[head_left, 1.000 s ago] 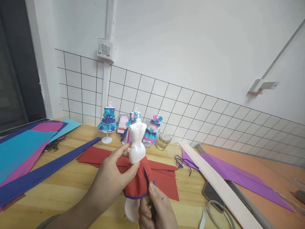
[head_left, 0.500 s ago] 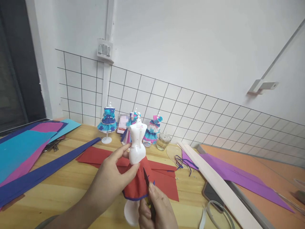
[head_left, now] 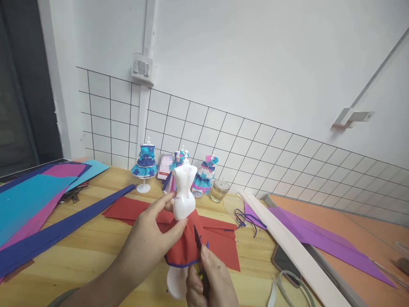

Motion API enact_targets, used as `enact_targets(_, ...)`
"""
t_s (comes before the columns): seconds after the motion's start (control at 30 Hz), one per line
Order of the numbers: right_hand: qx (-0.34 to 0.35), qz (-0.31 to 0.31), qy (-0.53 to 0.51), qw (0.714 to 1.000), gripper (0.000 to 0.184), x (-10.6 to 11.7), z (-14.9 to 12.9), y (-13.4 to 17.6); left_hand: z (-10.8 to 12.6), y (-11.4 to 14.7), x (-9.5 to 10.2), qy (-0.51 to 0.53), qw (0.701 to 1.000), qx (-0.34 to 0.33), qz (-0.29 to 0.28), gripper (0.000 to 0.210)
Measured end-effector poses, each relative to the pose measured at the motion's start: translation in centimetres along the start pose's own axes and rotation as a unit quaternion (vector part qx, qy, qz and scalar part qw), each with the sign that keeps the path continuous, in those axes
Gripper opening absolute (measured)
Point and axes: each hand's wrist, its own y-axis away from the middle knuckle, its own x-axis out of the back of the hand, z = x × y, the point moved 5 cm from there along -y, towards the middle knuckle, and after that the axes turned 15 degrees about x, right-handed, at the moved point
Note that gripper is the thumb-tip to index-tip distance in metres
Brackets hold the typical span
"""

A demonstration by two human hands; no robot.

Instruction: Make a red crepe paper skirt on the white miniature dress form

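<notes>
A small white dress-form mannequin (head_left: 184, 187) stands upright in front of me, a red skirt (head_left: 183, 247) with a blue hem around its lower part. My left hand (head_left: 156, 230) grips it at the hips, thumb in front at the skirt's top edge and fingers on the left side. Dark pointed tweezers (head_left: 197, 238) are held in my right hand (head_left: 209, 277), tip up, against the skirt's right front. Small blue bits show beside the tip. Below the hem, the mannequin's white base (head_left: 177, 283) is partly visible.
Red sheets (head_left: 223, 251) lie behind the mannequin. Several dressed mini mannequins, one at left (head_left: 143, 164), and a glass cup (head_left: 219, 190) stand near the wall. Long blue strip (head_left: 70, 224) lies left; white strip (head_left: 294, 247), purple sheet (head_left: 322, 238) and phone (head_left: 286, 262) lie right.
The tweezers' tip has shifted very slightly to the right along the skirt. The left hand keeps the same grip on the mannequin.
</notes>
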Motion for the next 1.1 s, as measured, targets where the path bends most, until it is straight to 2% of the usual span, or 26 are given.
enact_targets(0.23,0.011,-0.003,0.006,1.000,0.056,-0.01,0.09,-0.06,0.16,-0.01,0.20,0.002,1.000,-0.009,0.012,0.046)
enact_targets(0.5,0.011,0.009,0.001,1.000,0.055,0.23,0.02,-0.08,-0.05,0.00,-0.43,-0.006,1.000,-0.005,-0.009,0.047)
enact_targets(0.87,0.027,0.016,0.032,0.999,0.055,0.10,-0.27,-0.16,0.19,0.47,-0.35,-0.022,0.999,-0.038,0.004,0.041)
enact_targets(1.1,0.041,0.022,0.038,0.998,0.052,0.35,-0.15,-0.28,0.18,0.41,-0.53,-0.008,1.000,-0.023,-0.011,0.041)
